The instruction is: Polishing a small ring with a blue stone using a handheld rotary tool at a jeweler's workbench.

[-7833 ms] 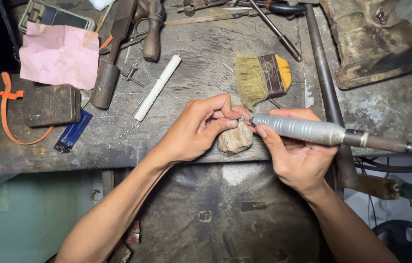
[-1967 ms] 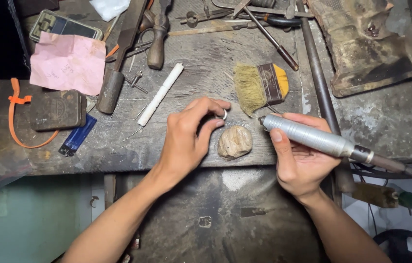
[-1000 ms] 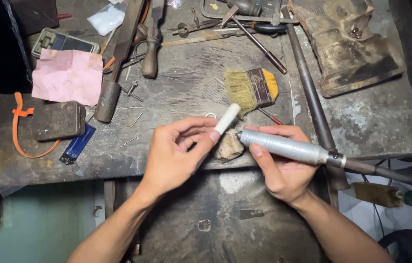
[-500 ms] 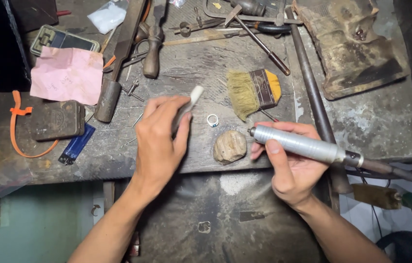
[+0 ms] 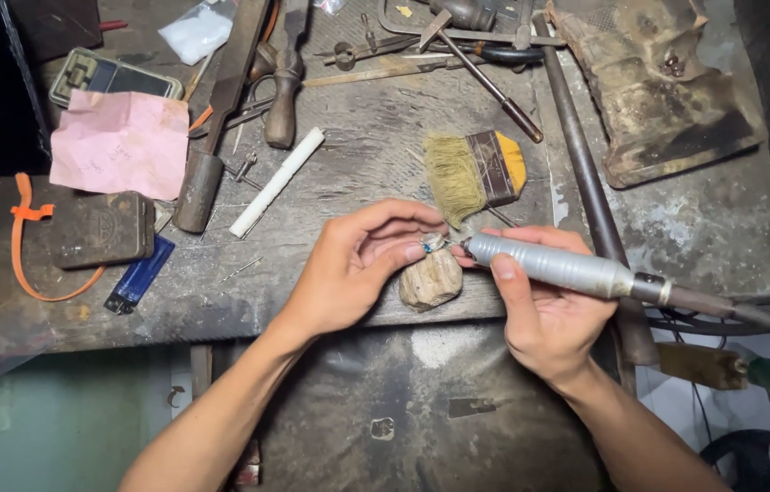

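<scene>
My left hand (image 5: 353, 269) pinches a small metal ring (image 5: 432, 242) between thumb and fingers, resting it on top of a worn wooden bench peg (image 5: 430, 279) at the workbench's front edge. My right hand (image 5: 544, 310) grips a grey rotary handpiece (image 5: 553, 264) like a pen, its tip right at the ring. The handpiece's dark cable (image 5: 749, 314) runs off to the right. A white stick (image 5: 275, 182) lies on the bench to the upper left of my left hand.
On the scuffed bench (image 5: 357, 173) lie a yellow-handled brush (image 5: 476, 173), a pink paper (image 5: 121, 155), a dark metal tin (image 5: 102, 228), a blue lighter (image 5: 139, 284), an orange cord (image 5: 25, 237), files and pliers at the back (image 5: 285, 82), and a long steel rod (image 5: 585, 173).
My left hand set the white stick back down on the bench, picked up the ring from beside the peg, and brought it onto the peg. The handpiece tip moved in to the ring.
</scene>
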